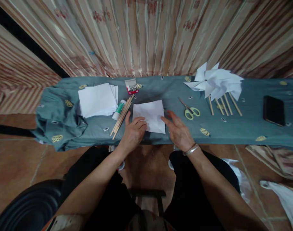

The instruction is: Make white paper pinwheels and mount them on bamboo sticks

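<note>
Presently, your two hands are well apart from each other at the near edge of the cloth-covered surface (251, 123), and neither is closed around anything. Your left hand (134, 133) lays its bent fingers on the lower left part of a white square sheet (150, 110), thumb standing apart. Your right hand (179, 132) is spread at the sheet's right edge; whether its fingertips touch the paper cannot be told. The sheet lies flat, close to the surface's near edge.

To its left you have a bundle of wooden sticks (122, 117), slanting toward that edge, with a glue stick (119, 110) just beside them. A paper stack (96, 101) lies nearer the left end. An open small box (132, 89) of metal pieces stands near the far edge. Right of the sheet are scissors (186, 108), then overlapping paper pinwheels (216, 81) at the far edge. A black phone (273, 110) lies toward the right end.
</note>
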Motion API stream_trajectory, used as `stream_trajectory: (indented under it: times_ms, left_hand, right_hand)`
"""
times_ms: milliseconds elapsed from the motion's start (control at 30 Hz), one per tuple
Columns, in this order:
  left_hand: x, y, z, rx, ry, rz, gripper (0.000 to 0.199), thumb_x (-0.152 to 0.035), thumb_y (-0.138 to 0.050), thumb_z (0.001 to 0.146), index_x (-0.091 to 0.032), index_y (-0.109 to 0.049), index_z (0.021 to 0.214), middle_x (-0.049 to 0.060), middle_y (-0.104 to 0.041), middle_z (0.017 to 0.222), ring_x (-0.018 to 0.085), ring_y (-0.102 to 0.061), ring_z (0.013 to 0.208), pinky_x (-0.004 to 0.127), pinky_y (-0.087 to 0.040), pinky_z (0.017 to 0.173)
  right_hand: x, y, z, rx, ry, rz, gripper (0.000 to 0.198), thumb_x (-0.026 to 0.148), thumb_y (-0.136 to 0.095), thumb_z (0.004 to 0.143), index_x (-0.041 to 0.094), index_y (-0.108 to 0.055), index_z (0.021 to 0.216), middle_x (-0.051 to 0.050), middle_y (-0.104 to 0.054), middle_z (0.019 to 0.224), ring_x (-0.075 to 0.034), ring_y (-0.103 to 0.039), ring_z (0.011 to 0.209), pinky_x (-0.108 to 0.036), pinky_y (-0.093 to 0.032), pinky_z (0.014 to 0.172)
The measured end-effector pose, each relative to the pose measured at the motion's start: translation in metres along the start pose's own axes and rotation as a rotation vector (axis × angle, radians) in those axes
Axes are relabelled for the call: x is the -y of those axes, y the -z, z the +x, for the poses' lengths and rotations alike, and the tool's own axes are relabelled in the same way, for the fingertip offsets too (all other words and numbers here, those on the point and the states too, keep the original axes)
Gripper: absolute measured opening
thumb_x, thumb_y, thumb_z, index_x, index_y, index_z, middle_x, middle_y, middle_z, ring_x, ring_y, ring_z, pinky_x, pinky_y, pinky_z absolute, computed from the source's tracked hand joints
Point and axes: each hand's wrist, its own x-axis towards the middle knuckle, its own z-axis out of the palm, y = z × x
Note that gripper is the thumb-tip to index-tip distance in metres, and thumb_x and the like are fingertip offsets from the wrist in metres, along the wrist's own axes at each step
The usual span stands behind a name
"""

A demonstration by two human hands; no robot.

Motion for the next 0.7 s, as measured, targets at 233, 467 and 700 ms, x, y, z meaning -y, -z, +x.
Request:
stream_trajectory:
  times_ms: [233, 467, 700]
  left_hand:
    - [0.01, -0.002, -0.007, 0.029, -0.013, -0.022, 0.021, -0.013, -0.047, 0.094, -0.017, -0.067, 0.099, 0.008, -0.072, 0.105, 0.02, -0.066, 0.102, 0.056, -0.032, 0.114]
    - [0.021, 0.006, -0.013, 0.009, 0.012, -0.001, 0.02, -0.014, -0.05, 0.093, -0.019, -0.067, 0.103, 0.01, -0.073, 0.108, 0.023, -0.065, 0.11, 0.059, -0.029, 0.114]
    - [0.022, 0.005, -0.015, 0.067, -0.035, -0.068, 0.021, -0.015, -0.052, 0.093, -0.022, -0.069, 0.103, 0.006, -0.074, 0.109, 0.024, -0.064, 0.113, 0.063, -0.02, 0.118]
  right_hand:
    - [-0.004, 0.003, 0.018, 0.036, 0.099, -0.062, 0.044, 0.008, -0.045, 0.091, 0.024, -0.059, 0.129, -0.012, -0.036, 0.154, -0.034, -0.032, 0.143, -0.056, -0.044, 0.105]
    - [0.007, 0.007, 0.011, -0.001, 0.161, -0.052, 0.022, 0.026, -0.046, 0.096, 0.022, -0.068, 0.101, -0.011, -0.052, 0.144, -0.029, -0.04, 0.139, -0.053, -0.04, 0.106]
    - [0.013, 0.01, 0.001, 0.004, 0.133, 0.059, 0.021, 0.026, -0.046, 0.097, 0.022, -0.067, 0.097, -0.009, -0.071, 0.118, -0.024, -0.063, 0.112, -0.047, -0.045, 0.102]
